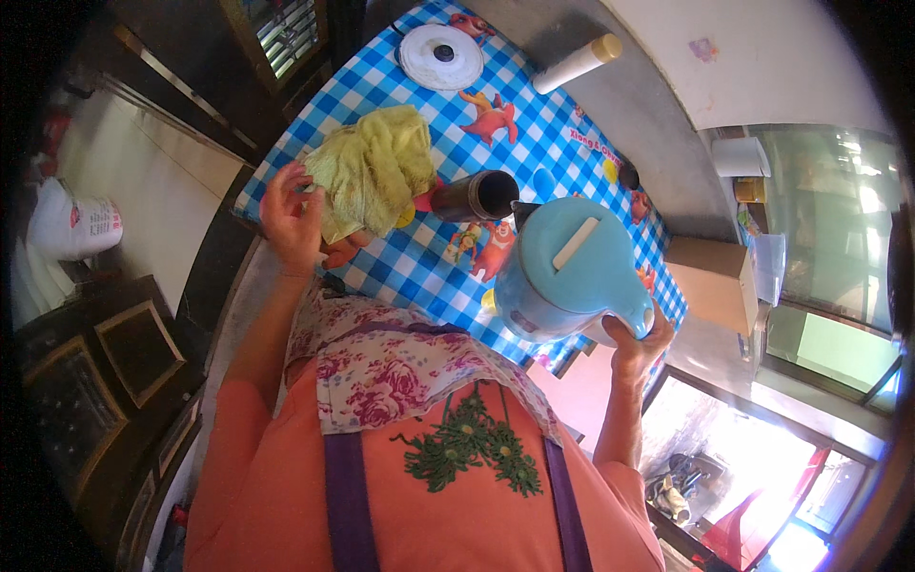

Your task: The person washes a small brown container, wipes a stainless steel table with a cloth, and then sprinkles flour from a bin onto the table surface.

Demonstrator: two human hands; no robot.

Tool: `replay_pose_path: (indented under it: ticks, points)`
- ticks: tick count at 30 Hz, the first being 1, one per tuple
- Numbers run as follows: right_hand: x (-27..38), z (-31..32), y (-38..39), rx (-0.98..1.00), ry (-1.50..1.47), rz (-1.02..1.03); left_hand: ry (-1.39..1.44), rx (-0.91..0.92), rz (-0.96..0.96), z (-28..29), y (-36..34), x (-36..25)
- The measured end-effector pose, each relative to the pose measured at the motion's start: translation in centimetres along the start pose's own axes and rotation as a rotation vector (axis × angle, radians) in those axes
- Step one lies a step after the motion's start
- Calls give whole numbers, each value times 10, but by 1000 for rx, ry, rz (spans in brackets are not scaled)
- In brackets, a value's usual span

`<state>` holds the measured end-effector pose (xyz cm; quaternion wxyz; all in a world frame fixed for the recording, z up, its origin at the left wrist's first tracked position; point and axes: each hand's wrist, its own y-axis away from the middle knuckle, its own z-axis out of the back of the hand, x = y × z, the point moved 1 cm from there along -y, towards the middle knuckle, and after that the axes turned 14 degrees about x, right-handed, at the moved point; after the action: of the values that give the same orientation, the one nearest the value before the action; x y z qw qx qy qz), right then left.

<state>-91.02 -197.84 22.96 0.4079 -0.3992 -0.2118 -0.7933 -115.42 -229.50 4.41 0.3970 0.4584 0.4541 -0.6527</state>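
My right hand [634, 338] grips the handle of a light-blue kettle [562, 272]. Its spout is at the mouth of a dark cylindrical flask [481, 198]; whether liquid flows, I cannot tell. My left hand [291, 214] has its curled fingers on the edge of a crumpled yellow-green cloth [372, 167], which lies left of the flask. A small red piece shows between cloth and flask, partly hidden. Beneath them is a blue-and-white checked tablecloth [334, 105] with cartoon figures.
At the table's back are a white lid [438, 57] with a black knob, a pale cylinder [577, 65] and a small dark container [629, 174]. A cardboard box [710, 276] sits at the right. A white sack [76, 224] and dark wooden furniture [110, 381] are at the left.
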Motion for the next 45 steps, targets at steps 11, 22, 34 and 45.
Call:
replay_pose_path:
  ticks: [11, 22, 34, 45]
  points:
    - [18, -8, 3, 65, 72, -53, -111, -134, 112, 21, 5, 36]
    - [14, 10, -5, 155, 175, -106, -138, -128, 125, 16, 12, 75]
    - [20, 0, 1, 77, 164, -188, -120, -112, 104, 12, 9, 77]
    - [29, -3, -6, 55, 150, -76, -157, -139, 114, 12, 11, 65]
